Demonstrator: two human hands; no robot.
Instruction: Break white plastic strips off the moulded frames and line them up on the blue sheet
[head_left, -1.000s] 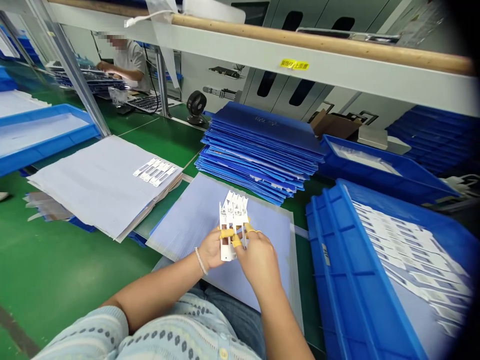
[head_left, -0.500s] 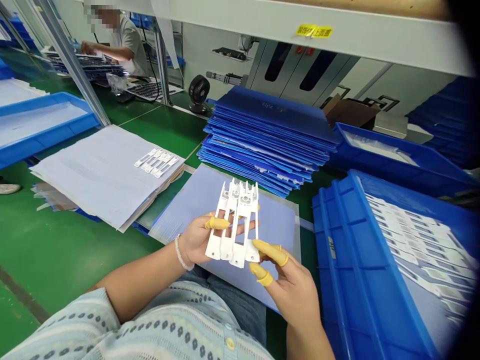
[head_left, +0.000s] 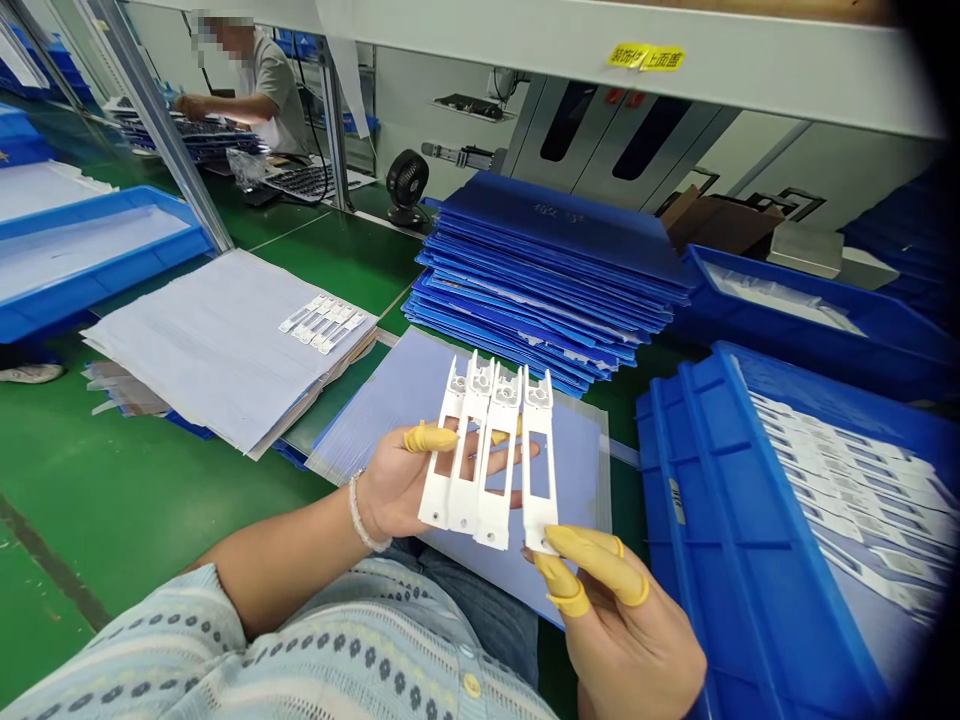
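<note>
My left hand [head_left: 401, 478] cradles three white plastic frame parts [head_left: 478, 470] side by side, its thumb in a yellow finger cot pressing on the outermost one. Each part is long and narrow, with a rectangular window, a small hole at the near end and two prongs at the far end. Between thumb and finger, my right hand [head_left: 626, 600] pinches the near end of a single white plastic frame part [head_left: 539, 510], also wearing yellow finger cots. That part stands slightly apart from the others, with fingers of my left hand behind it. Beneath lies a pale sheet [head_left: 577, 450].
A paper stack [head_left: 202, 350] on the left bears several white parts [head_left: 322, 322]. Blue sheets [head_left: 555, 240] are piled ahead, beside a small black fan [head_left: 407, 185]. On the right, a blue bin [head_left: 720, 540] holds rows of white parts. Another person [head_left: 274, 95] works far left.
My right hand has moved right and toward me, pulling one frame part away from the group in my left hand. The view has shifted slightly.
</note>
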